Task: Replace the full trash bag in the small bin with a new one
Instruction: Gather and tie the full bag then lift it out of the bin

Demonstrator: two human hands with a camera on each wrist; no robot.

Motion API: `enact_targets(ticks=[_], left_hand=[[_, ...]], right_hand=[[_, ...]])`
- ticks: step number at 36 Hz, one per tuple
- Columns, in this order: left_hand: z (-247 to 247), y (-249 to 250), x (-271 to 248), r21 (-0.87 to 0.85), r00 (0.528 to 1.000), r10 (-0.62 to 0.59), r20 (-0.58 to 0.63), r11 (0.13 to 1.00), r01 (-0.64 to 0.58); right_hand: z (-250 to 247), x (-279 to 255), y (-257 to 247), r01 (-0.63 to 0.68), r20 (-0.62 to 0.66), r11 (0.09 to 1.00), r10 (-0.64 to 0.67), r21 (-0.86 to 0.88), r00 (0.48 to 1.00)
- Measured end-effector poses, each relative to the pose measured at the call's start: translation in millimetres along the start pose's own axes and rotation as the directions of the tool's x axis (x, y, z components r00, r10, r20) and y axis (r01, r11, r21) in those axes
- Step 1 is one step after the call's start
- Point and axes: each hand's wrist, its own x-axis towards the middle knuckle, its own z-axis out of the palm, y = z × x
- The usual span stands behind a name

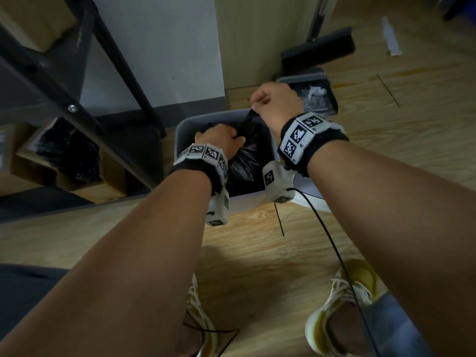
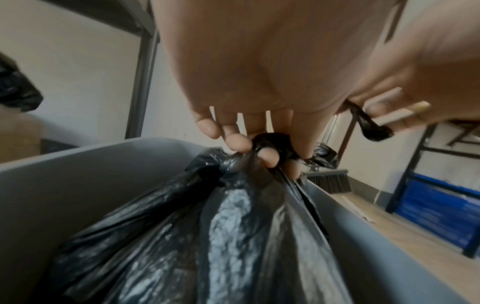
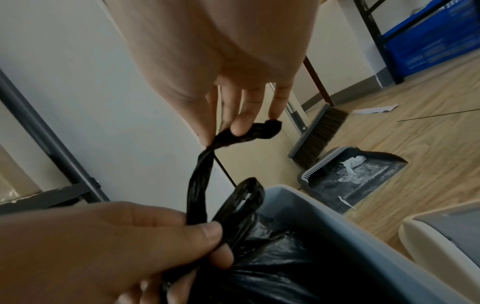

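Looking down from my head, I see a small grey plastic bin [image 1: 185,130] on the pale wood floor [image 1: 257,253], with a full, shiny black plastic trash bag [image 1: 244,161] sitting inside it. My left hand [image 1: 219,143] is down at the bag's gathered neck, fingers curled tight around it. My right hand [image 1: 278,104] is raised above the bin's far rim, closed in a fist on a twisted black strip of the bag [image 1: 247,119] that runs taut down toward my left hand.

My left wrist view shows what the head view hides: my fingertips [image 2: 237,144] wrapped around a bunched knot of black plastic, the bag's folds fanning out below into the bin.

My right wrist view shows the strip [image 3: 200,181] rising from my left thumb and fingers up to my right hand, where it is pinched between thumb and fingertips, its end poking out. A second loop of bag plastic [image 3: 246,197] stands beside it.

Just past the bin lie a dark dustpan [image 3: 358,176] with white scraps in it and a grey-headed broom [image 3: 319,135] leaning at the wall. My yellow-and-white sneakers [image 1: 340,305] appear only from the head.
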Motion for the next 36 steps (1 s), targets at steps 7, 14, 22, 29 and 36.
enact_targets(ticks=[7,14,22,29,36], left_hand=[[-5,0,0,-0.235,0.997,-0.023,0.071,0.971,0.04],[-6,-6,3,-0.359,0.995,0.003,0.104,0.933,0.035],[-6,-16,8,-0.305,0.996,0.02,0.091,0.952,0.008],[-12,-16,6,-0.296,0.989,0.012,0.146,0.955,0.032],[-11,-20,10,-0.212,0.995,-0.022,0.098,0.976,0.043]], right_hand=[[-5,-2,9,-0.054,-0.012,0.988,0.052,-0.142,0.999],[9,-5,9,0.085,0.246,0.96,-0.017,-0.268,0.969],[23,-10,11,0.007,0.236,0.925,0.089,-0.38,0.968],[21,-2,8,-0.184,0.165,0.912,0.258,-0.367,0.952],[15,-11,13,-0.176,0.139,0.919,0.237,-0.354,0.961]])
